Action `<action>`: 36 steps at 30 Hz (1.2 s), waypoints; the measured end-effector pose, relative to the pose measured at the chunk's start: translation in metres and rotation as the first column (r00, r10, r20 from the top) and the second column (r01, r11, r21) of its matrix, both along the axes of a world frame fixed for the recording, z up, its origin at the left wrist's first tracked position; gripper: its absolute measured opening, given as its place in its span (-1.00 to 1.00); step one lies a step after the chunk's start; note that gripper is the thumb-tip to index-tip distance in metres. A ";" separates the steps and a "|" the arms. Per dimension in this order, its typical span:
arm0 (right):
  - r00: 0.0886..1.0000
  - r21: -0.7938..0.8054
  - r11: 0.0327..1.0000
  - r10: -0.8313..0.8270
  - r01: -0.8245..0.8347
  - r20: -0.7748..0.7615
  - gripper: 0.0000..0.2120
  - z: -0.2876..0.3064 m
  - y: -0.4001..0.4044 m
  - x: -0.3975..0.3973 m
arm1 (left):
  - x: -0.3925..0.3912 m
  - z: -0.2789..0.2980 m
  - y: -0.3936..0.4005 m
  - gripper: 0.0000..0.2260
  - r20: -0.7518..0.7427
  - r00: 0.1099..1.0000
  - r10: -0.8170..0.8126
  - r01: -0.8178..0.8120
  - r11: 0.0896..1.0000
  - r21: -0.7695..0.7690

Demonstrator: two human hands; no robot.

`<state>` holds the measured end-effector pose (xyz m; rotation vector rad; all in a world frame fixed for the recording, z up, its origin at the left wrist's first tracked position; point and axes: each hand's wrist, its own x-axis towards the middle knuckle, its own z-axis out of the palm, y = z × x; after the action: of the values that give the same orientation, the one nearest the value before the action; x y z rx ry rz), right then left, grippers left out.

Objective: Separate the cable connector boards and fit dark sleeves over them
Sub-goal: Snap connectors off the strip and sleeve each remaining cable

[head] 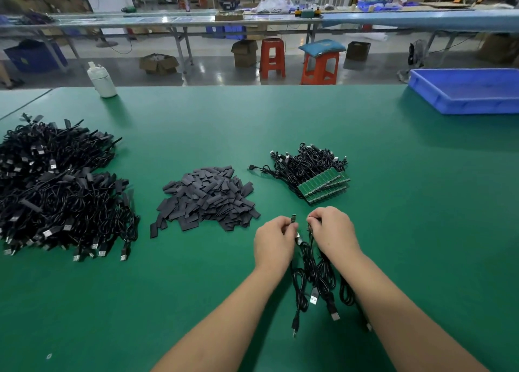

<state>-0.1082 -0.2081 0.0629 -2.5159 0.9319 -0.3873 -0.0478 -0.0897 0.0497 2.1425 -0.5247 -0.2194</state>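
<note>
On the green table [365,152], a large heap of finished black cables [56,192] lies far left, a pile of dark sleeves [207,197] sits mid-table, and joined green connector boards [323,186] with their leads lie right of it. Nearer, the left hand [273,242] pinches a small sleeved board [293,220], while the right hand [334,231] grips the tops of loose cables [317,282] trailing toward the near edge.

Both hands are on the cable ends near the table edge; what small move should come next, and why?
Probably reach the left hand to the pile of dark sleeves for one. It already holds up a small board end apart from what the right hand pinches, with no sleeve on it, and the pile lies just beyond.
</note>
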 end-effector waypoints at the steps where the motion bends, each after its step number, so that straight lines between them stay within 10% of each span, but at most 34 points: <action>1: 1.000 0.006 1.000 -0.010 0.010 -0.002 -0.83 -0.001 -0.008 -0.003 | 0.004 0.000 0.005 -0.80 -0.041 0.999 0.008 -0.010 0.999 -0.049; 7: 0.998 -0.176 0.984 0.008 -0.017 -0.055 -0.62 0.003 -0.038 -0.009 | 0.031 0.010 0.042 -0.84 -0.423 0.893 -0.156 0.008 0.944 -0.331; 10: 0.981 0.303 0.937 0.134 -0.172 0.140 -0.71 0.014 -0.004 0.008 | 0.040 0.016 0.051 -0.90 -0.423 0.885 -0.193 0.021 0.926 -0.378; 15: 0.957 0.815 0.503 0.130 -0.289 0.260 -0.79 0.005 0.066 0.033 | 0.050 0.018 0.060 -0.86 -0.409 0.899 -0.153 -0.029 0.913 -0.406; 20: 0.957 0.823 0.505 0.022 -0.261 0.290 -0.82 -0.012 0.084 0.037 | 0.085 0.013 0.098 -0.81 -0.215 0.965 -0.151 0.128 0.985 -0.118; 25: 0.981 0.804 0.562 0.102 -0.193 0.164 -0.83 -0.020 0.067 0.034 | 0.150 -0.001 0.170 -0.72 0.265 0.936 0.234 -0.328 0.852 0.408; 30: 0.990 0.807 0.575 0.068 -0.138 0.122 -0.80 -0.035 0.050 0.029 | 0.188 -0.016 0.215 -0.54 0.104 0.964 0.244 -0.246 0.682 0.688; 36: 0.981 0.817 0.546 0.059 -0.186 0.184 -0.76 -0.044 0.048 0.026 | 0.202 -0.019 0.222 -0.62 0.058 0.975 0.216 -0.198 0.717 0.669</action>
<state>-0.0822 -0.1597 0.0193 -1.6108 0.6427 -0.0230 0.1546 0.1327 0.0305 2.8848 -0.1831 -0.3477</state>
